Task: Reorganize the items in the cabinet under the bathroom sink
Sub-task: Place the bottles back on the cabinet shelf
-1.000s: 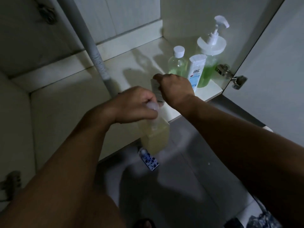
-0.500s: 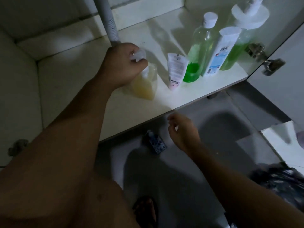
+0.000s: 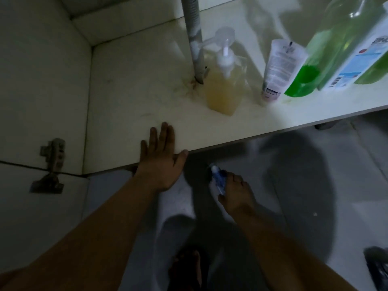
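On the cabinet floor a yellow pump bottle stands next to the drain pipe. To its right stand a white tube, a green bottle, a white and blue bottle and another green bottle. My left hand rests flat on the cabinet's front edge, fingers straight. Down on the room floor, my right hand grips a small blue and white bottle.
A door hinge sits on the cabinet's left wall. Grey floor tiles lie in front of the cabinet. My foot is at the bottom centre. A dark object lies at the bottom right corner.
My left hand let go of the yellow pump bottle and dropped to the cabinet's front edge. My right hand went down to the floor and took hold of the small blue bottle.
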